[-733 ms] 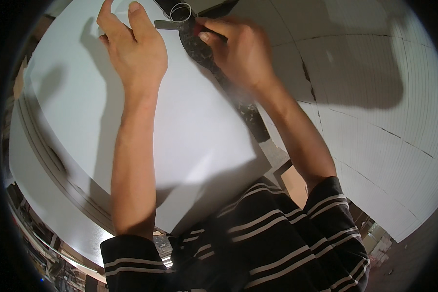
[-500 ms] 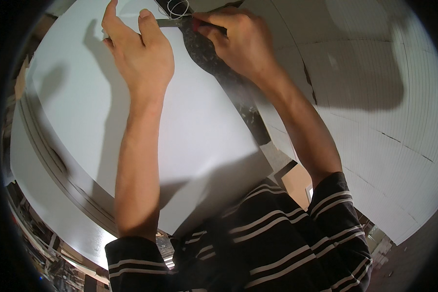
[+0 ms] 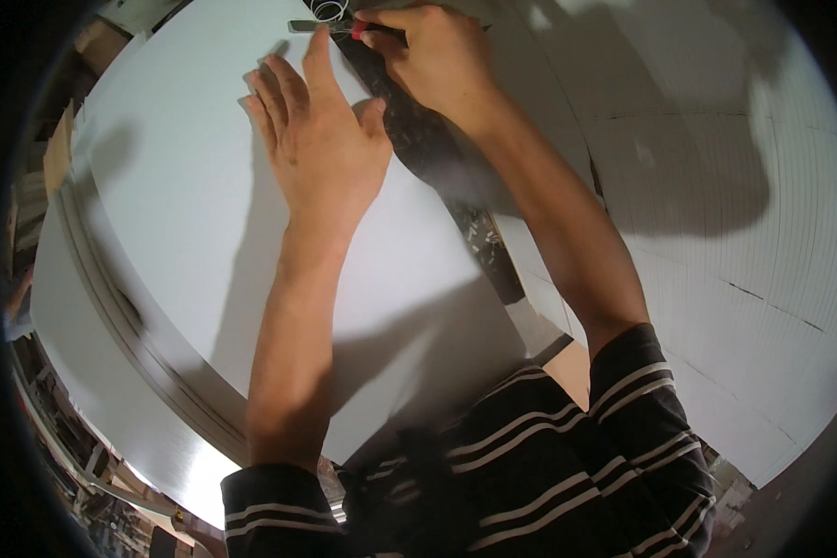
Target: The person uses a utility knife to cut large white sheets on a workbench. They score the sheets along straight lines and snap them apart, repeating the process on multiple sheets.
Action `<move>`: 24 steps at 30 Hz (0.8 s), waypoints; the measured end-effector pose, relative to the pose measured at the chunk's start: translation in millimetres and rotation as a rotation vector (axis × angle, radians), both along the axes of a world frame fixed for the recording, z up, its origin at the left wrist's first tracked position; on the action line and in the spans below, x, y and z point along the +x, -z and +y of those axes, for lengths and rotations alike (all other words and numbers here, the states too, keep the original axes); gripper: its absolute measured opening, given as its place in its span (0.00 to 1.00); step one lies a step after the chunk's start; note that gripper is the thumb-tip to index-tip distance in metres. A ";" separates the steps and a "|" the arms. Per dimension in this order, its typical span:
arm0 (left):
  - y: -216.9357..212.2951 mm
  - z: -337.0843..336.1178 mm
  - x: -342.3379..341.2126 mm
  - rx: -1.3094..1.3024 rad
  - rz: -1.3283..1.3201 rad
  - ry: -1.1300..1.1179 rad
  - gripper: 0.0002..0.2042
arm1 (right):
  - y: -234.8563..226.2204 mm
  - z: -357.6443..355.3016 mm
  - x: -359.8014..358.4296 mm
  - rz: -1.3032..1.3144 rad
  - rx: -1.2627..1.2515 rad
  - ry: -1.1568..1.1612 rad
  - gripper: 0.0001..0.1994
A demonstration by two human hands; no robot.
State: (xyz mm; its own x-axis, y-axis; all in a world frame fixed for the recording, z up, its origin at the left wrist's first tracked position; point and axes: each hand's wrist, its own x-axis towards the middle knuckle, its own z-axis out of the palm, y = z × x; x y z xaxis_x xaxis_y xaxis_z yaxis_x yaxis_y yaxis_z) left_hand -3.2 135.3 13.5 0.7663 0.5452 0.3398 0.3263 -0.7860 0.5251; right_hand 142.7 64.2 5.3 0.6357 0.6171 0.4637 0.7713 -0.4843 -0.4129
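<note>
A large white panel [image 3: 186, 214] lies flat in front of me. My left hand [image 3: 321, 139] rests palm down on it, fingers spread, with one fingertip against a thin grey metal ruler [image 3: 312, 26] at the panel's far edge. My right hand [image 3: 432, 51] is closed around a slim red-tipped pen-like tool [image 3: 372, 31], its tip at the ruler. A small white ring [image 3: 328, 7] sits just beyond the ruler. A dark speckled strip [image 3: 437, 153] runs along the panel's right edge, partly hidden under my right forearm.
More white panels [image 3: 716, 214] lie to the right, with thin seams between them. Stacked panel edges [image 3: 112, 307] curve along the left. Cluttered floor shows at the lower left. My striped dark sleeves fill the bottom of the view.
Both hands sit farther right in the view than before. The left hand's fingers have spread and reach up to the ruler. The right hand keeps the tool at the ruler.
</note>
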 end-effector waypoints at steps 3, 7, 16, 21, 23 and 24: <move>-0.4 0.4 -1.7 0.017 0.038 0.013 0.42 | -1.1 15.0 9.2 0.004 0.010 0.005 0.09; -1.4 -0.3 -4.0 0.035 0.069 0.021 0.41 | -9.7 29.5 18.6 0.088 -0.091 -0.001 0.11; -3.2 -4.0 -6.6 0.098 0.168 0.003 0.36 | -4.1 83.1 47.9 0.089 -0.030 0.004 0.10; -3.7 -6.4 -3.5 0.117 0.170 0.009 0.39 | -11.6 108.6 66.2 0.098 -0.156 0.042 0.13; -1.0 -7.2 -0.4 0.076 0.125 0.017 0.39 | -11.8 114.7 73.9 0.111 -0.200 0.050 0.13; -2.1 -7.5 0.5 0.058 0.146 0.018 0.41 | -13.2 115.8 75.4 0.129 -0.201 0.044 0.13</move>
State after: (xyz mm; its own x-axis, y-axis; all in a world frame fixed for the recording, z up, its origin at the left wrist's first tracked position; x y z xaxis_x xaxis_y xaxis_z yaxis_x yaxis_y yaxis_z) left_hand -2.7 127.9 15.5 0.8196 0.5134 0.2544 0.3815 -0.8202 0.4263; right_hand 218.1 179.9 18.5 0.7101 0.6591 0.2478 0.6948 -0.5986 -0.3988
